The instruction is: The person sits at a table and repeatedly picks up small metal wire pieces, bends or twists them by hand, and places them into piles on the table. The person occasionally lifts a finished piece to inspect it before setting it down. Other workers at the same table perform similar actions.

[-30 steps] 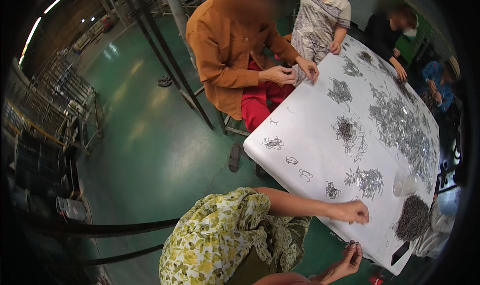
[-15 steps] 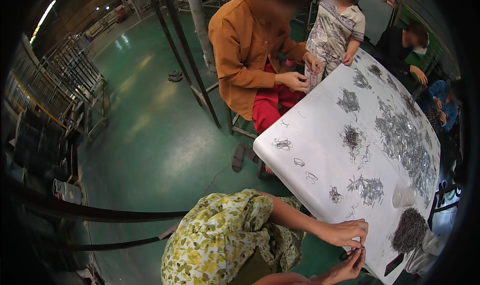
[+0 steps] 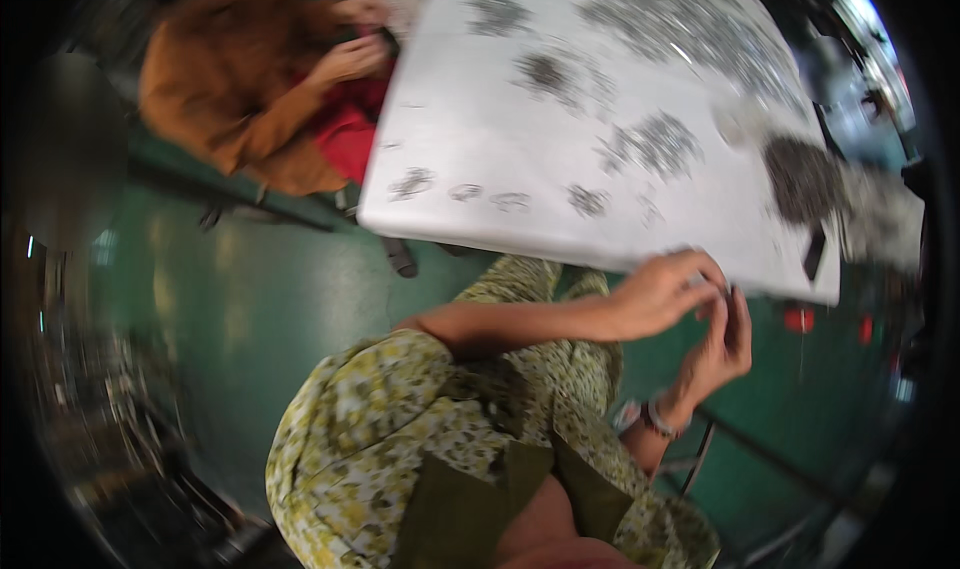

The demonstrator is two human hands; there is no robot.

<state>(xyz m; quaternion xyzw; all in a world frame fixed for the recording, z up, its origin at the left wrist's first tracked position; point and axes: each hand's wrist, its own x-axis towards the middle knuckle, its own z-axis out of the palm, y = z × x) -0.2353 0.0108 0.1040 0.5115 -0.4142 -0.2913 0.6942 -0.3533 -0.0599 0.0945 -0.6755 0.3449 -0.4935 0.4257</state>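
Head view: my two bare hands meet at three o'clock

My left hand [image 3: 655, 297] and right hand [image 3: 712, 357] touch fingertip to fingertip at the near edge of a white-covered table [image 3: 450, 139]; blur hides whether a piece is clamped between them. From there, a tangled bundle of thin dark wire [image 3: 588, 201] lies at ten o'clock, a scatter of slim grey pieces [image 3: 655, 144] at eleven, a dense dark heap [image 3: 800, 179] at one. I judge the wire light, stiff and slick, best pinched near an end. Beyond the bundle, a slender dark wire loop [image 3: 465, 192] seems to point nine to three; any piece in my fingers shows no readable axis.
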